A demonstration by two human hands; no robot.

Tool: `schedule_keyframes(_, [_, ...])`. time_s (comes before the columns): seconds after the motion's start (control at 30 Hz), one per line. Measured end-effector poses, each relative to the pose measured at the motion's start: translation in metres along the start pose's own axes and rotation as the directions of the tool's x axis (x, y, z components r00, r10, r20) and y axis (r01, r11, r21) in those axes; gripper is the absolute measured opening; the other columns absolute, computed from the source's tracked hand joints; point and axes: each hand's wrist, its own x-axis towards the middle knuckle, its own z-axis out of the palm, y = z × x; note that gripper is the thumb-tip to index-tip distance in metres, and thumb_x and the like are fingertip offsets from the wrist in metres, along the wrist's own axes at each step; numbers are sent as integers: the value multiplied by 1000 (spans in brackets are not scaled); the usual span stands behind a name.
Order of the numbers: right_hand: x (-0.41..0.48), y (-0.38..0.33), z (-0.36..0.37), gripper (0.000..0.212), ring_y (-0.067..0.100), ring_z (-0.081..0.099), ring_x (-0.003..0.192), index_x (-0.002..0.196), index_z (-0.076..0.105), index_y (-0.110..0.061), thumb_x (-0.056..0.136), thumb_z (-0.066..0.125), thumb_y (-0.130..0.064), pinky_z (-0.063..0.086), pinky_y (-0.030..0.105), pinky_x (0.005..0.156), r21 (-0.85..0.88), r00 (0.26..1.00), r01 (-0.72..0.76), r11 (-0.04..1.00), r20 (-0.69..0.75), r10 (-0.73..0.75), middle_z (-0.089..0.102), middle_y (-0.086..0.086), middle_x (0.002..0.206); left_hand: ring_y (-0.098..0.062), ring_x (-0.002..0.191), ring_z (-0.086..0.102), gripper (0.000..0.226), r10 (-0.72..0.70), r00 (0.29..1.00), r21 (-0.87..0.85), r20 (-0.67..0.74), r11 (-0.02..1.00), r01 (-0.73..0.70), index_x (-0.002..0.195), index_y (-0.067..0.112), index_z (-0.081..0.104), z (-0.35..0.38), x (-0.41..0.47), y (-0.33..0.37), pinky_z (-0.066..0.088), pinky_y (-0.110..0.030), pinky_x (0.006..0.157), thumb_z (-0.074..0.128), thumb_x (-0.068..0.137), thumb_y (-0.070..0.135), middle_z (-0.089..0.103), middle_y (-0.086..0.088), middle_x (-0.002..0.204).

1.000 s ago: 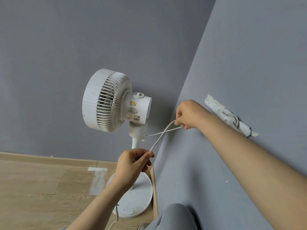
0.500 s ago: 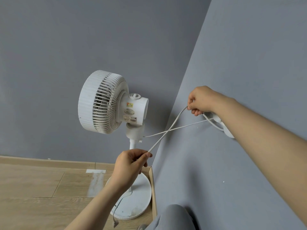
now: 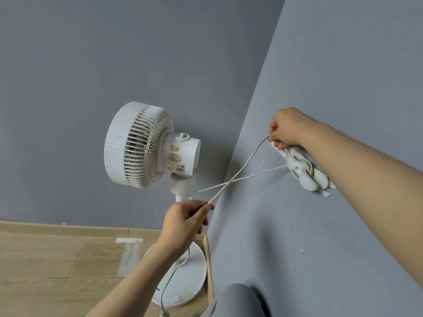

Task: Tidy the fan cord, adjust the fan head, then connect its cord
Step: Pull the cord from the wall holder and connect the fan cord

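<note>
Head view, single lot: white pedestal fan (image 3: pixel 183 186) in the corner where two grey walls meet, round base (image 3: pixel 190 282) on the wood floor (image 3: pixel 57 271), hard against the skirting (image 3: pixel 207 259) of the right wall (image 3: pixel 320 248). Fan head (image 3: pixel 135 145) upright on its neck, grille turned left. Left hand (image 3: pixel 183 221): low, in front of the fan's stem, fingers curled, thumb and forefinger pinching the white cord (image 3: pixel 240 172); slack below it hanging across the base to the bottom edge of frame. Right hand (image 3: pixel 286 129): higher and to the right, arm stretched along the right wall, knuckles up, fingers curled round the same strand. Strand drawn straight on a diagonal between both hands, crossing a second strand running from the fan's neck to a white fitting (image 3: pixel 304 172) on the right wall, possibly a socket strip with cable looped round it. Right hand's lower fingers touching or just beside the fitting's upper end; cannot tell which. Open room left of the fan above the floor; right side closed off by the wall. Grey-clad knee (image 3: pixel 235 300) at bottom edge.
</note>
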Motion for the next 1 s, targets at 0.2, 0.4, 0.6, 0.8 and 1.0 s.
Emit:
schedule_keyframes(0.2, [0, -2, -12, 16, 27, 74, 74, 82, 73, 0, 85, 58, -3, 59, 41, 80, -61, 977, -141, 988, -167, 129, 75, 13, 73, -10, 44, 47, 19, 33, 999, 9, 10, 999, -33, 85, 21, 75, 2, 1, 15, 41, -23, 49, 58, 93, 18, 57, 8, 50])
schedule_keyframes(0.4, [-7, -3, -22, 38, 23, 57, 68, 52, 44, -11, 85, 62, -8, 38, 21, 52, -115, 937, -292, 949, -231, 260, 56, 3, 39, -11, 44, 47, 19, 63, 998, -12, 15, 998, -62, 84, 18, 75, 4, -1, 29, 39, -21, 46, 58, 93, 16, 58, 5, 53])
schedule_keyframes(0.6, [-24, -8, -33, 43, 15, 44, 38, 50, 43, -12, 92, 52, -12, 34, 18, 43, -144, 927, -363, 920, -149, 343, 43, -3, 21, -12, 44, 46, 18, 61, 998, -16, 0, 998, -60, 85, 16, 75, 6, -3, 30, 38, -18, 46, 58, 92, 16, 58, 6, 52])
schedule_keyframes(0.8, [-32, -16, -21, 37, 17, 59, 57, 66, 54, -5, 98, 35, -10, 51, 22, 68, -91, 929, -351, 932, 88, 359, 72, 10, 110, -10, 43, 46, 19, 43, 998, -14, -47, 999, -43, 87, 16, 75, 2, -8, 25, 38, -18, 46, 57, 92, 14, 57, 7, 49])
schedule_keyframes(1.0, [-46, -19, -26, 35, 21, 56, 63, 76, 61, 0, 99, 39, -14, 52, 31, 79, -129, 941, -329, 936, 38, 336, 72, 15, 104, -8, 42, 45, 18, 57, 997, -18, -49, 998, -58, 87, 16, 75, -3, -12, 29, 37, -15, 45, 58, 92, 15, 56, 9, 48])
